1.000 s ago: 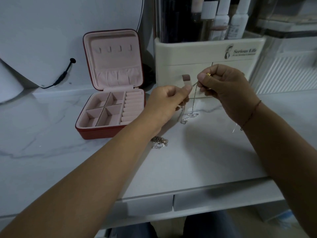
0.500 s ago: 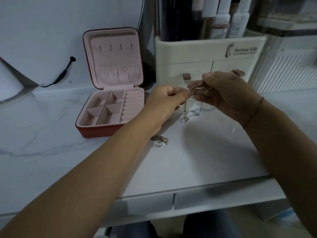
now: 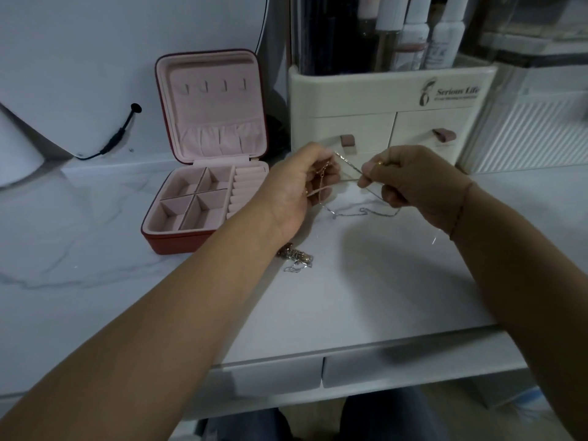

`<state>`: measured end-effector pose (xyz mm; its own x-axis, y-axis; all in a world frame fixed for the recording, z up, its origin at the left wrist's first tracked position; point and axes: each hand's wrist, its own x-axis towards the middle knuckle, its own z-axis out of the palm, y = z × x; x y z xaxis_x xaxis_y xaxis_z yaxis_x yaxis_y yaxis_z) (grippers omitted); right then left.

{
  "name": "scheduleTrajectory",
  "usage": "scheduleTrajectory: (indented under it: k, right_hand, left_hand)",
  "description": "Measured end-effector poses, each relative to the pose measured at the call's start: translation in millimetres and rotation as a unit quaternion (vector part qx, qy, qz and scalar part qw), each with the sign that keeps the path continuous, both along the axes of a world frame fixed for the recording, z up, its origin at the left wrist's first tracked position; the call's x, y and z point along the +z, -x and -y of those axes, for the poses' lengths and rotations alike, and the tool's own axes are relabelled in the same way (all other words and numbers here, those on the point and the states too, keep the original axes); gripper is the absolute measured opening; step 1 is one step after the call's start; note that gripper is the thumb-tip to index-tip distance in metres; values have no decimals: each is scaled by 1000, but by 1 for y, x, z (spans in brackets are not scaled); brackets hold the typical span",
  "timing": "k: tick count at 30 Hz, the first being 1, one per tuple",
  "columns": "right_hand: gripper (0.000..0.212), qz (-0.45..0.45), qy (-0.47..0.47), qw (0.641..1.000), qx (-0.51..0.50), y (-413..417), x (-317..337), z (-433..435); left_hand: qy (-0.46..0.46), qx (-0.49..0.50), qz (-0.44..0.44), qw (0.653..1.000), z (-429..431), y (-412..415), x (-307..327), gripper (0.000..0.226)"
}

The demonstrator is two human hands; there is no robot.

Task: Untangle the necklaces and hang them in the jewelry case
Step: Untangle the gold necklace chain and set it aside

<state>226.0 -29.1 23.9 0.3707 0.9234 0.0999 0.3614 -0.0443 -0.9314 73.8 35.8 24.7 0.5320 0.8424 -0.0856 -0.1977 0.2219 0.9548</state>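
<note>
Necklaces (image 3: 321, 184) are hanging bunched between my hands, above the 12 o'clock side of the worktop (image 3: 350, 297), and I am teasing them apart. At 9 o'clock from them the jewelry case (image 3: 178, 241) is standing open, its lid hooks (image 3: 214, 87) carrying nothing. A further tangle (image 3: 296, 257) is lying at 7 o'clock. My left hand (image 3: 299, 198) is curling round the bunch. A gold strand (image 3: 350, 163) is running taut from it, a silver chain (image 3: 362, 213) is sagging onto the worktop at 6 o'clock, and my right hand (image 3: 413, 183) is pinching the strand's far end. I judge the untangling is under way. Next I am needing one chain slipped free, then carried across to a hook.
</note>
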Motion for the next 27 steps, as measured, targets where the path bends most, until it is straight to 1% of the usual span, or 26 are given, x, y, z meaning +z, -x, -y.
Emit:
scheduleTrajectory:
  k: [3, 6, 10, 11, 13, 16, 18, 19, 20, 23, 25, 27]
  right_hand:
    - [17, 1, -5, 1000, -8, -2, 0, 0]
    - [19, 0, -14, 1000, -19, -5, -1, -1]
    - [23, -22, -31, 999, -21, -7, 1, 0]
    - [25, -49, -37, 998, -12, -8, 3, 1]
    - [27, -138, -50, 989, 15, -9, 7, 2]
    - [28, -268, -90, 958, 40, -7, 12, 3]
    - [28, -326, -110, 938, 44, -7, 13, 4]
    - [28, -340, -115, 932, 47, -8, 13, 4]
    - [29, -339, -116, 932, 50, -9, 13, 4]
    - [35, -288, -116, 948, 72, -10, 12, 3]
    - [32, -266, -118, 952, 96, -10, 12, 3]
    - [27, -272, -128, 945, 129, -10, 14, 4]
  left_hand:
    - [32, -37, 32, 998, 1, 1, -1, 18]
    - [50, -48, 56, 996, 1, 3, -2, 16]
    - [27, -63, 32, 997, 1, 2, -2, 17]
    - [24, -75, 23, 997, 2, 2, -2, 19]
    - [24, -98, 9, 995, 3, 3, -2, 23]
    - [16, -117, -10, 993, 5, 4, -1, 31]
    - [13, -125, -15, 992, 6, 4, -1, 34]
    - [11, -126, -17, 992, 6, 4, -1, 34]
    - [6, -126, -22, 992, 6, 4, -1, 33]
    - [-21, -119, -56, 991, 7, 4, -2, 26]
    - [-40, -112, -81, 990, 6, 4, -3, 21]
    - [-57, -102, -100, 988, 6, 2, -5, 18]
